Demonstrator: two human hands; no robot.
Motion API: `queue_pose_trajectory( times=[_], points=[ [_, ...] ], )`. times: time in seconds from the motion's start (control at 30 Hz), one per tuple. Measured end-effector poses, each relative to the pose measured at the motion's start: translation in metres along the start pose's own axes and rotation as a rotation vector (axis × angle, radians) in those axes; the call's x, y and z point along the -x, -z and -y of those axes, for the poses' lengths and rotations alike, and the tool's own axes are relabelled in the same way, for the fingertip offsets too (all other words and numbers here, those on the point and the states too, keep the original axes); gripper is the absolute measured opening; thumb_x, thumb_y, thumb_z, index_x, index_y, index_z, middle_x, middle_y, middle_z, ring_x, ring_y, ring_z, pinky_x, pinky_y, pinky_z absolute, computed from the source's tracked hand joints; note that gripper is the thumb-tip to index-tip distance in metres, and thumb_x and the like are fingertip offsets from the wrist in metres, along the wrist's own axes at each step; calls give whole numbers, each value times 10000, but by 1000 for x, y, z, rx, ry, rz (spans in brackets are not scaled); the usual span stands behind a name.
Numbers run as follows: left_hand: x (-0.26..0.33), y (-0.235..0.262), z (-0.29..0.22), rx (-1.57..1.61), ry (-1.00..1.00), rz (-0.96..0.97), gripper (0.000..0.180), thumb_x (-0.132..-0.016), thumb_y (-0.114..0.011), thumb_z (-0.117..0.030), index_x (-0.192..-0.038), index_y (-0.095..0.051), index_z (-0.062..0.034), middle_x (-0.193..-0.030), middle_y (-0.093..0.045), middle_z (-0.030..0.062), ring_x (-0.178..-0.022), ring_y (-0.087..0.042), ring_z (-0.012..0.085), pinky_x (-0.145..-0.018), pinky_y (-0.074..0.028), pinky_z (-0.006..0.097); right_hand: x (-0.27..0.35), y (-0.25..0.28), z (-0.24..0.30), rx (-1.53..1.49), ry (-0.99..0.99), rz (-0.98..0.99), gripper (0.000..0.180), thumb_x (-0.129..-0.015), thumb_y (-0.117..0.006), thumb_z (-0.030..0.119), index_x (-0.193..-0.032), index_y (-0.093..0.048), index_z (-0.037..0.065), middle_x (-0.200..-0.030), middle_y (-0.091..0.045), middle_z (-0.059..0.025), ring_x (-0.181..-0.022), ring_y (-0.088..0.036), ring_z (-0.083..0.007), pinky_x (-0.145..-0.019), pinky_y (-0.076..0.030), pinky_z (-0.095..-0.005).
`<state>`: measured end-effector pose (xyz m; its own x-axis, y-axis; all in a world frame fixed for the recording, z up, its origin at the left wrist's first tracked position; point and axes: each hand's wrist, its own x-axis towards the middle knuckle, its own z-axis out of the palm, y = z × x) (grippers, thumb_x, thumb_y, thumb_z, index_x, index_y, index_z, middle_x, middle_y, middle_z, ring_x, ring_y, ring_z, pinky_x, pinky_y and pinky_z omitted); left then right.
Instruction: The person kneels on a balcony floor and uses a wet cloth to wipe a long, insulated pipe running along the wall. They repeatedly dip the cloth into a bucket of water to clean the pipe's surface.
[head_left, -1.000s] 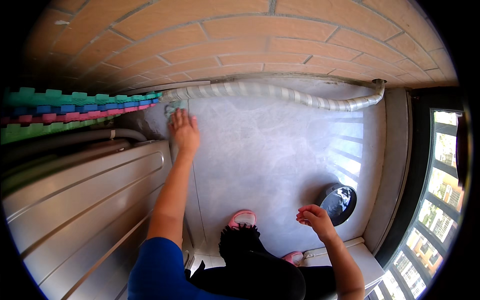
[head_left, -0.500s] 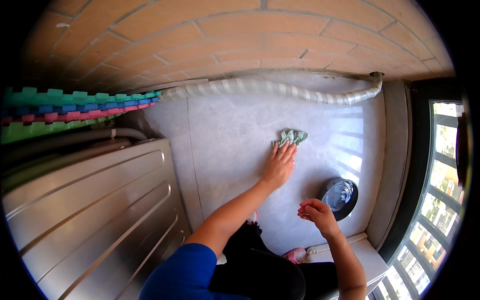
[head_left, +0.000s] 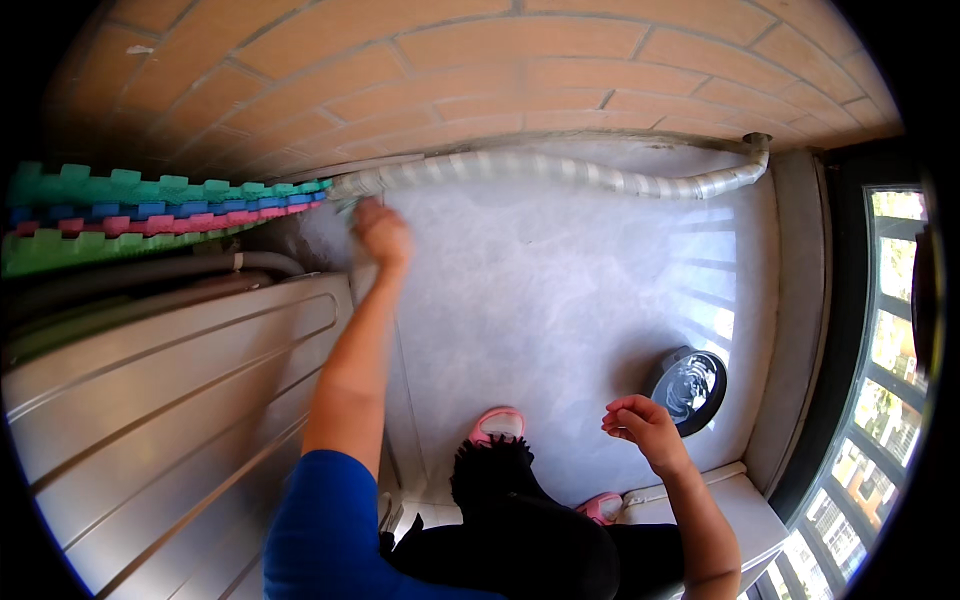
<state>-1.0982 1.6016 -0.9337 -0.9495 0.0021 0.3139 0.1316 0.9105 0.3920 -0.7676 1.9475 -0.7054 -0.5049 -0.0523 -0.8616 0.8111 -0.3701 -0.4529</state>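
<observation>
The left hand [head_left: 382, 232], at the end of a fully stretched arm in a blue sleeve, presses down on a small pale-green cleaning cloth [head_left: 347, 205] at the upper left of the frame. Only a corner of the cloth shows past the knuckles, so the fingers seem closed over it, though the exact grip is hidden. The cloth sits on the pale grey speckled floor [head_left: 560, 300], right against the near end of the ribbed silver-grey flexible hose [head_left: 560, 170] that runs along the foot of the orange brick wall [head_left: 480, 60], and just beside the stacked green, blue and pink foam mats [head_left: 150, 205].

The right hand [head_left: 640, 425] hovers at lower right with fingers loosely curled, holding nothing, near a round dark bowl of water [head_left: 690, 388].

This looks like the far-corner reach of wiping the floor. A next stroke would call for keeping the palm flat on the cloth and drawing it along the hose without snagging its ribs.
</observation>
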Motion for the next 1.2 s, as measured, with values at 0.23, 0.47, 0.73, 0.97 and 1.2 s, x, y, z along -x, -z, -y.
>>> queue_pose_trajectory(
  times=[0.23,0.47,0.73,0.97,1.2],
  points=[
    [122,20,-210,307,-472,367,311,-780,-457,-56,-1073,-517,30,-1183,-450,167,-1192,-333,352,-976,-211,548,3,0,3,-8,-4,-23,155,-850,-465,58,-957,-543,-23,-859,-602,-85,-814,-585,-156,-758,-470,-274],
    [126,51,-219,1054,166,445,281,-768,-489,83,-1026,-538,-16,-1012,-533,97,-905,-523,139,-729,-438,231,13,13,4,-26,-6,-72,157,-856,-453,57,-957,-543,-23,-858,-600,-85,-817,-583,-156,-764,-469,-276],
    [81,95,-130,229,-255,363,388,-592,-571,74,-956,-588,-60,-1049,-494,102,-988,-475,307,-798,-431,355,9,9,7,-29,2,-56,142,-851,-458,55,-943,-546,-9,-854,-597,-80,-816,-584,-152,-768,-472,-278],
    [89,68,-139,333,-272,405,452,-661,-597,9,-1101,-508,-36,-1107,-503,140,-1018,-470,315,-819,-425,360,8,7,6,-22,-12,-44,131,-847,-463,57,-933,-546,0,-842,-596,-75,-811,-586,-154,-763,-474,-279],
    [17,-7,-138,285,-17,-172,391,-687,-577,13,-1070,-503,24,-1024,-536,182,-992,-464,353,-855,-383,419,8,9,7,-43,-13,-92,129,-843,-465,55,-931,-546,5,-837,-595,-81,-809,-590,-164,-764,-478,-282]
  ],
)
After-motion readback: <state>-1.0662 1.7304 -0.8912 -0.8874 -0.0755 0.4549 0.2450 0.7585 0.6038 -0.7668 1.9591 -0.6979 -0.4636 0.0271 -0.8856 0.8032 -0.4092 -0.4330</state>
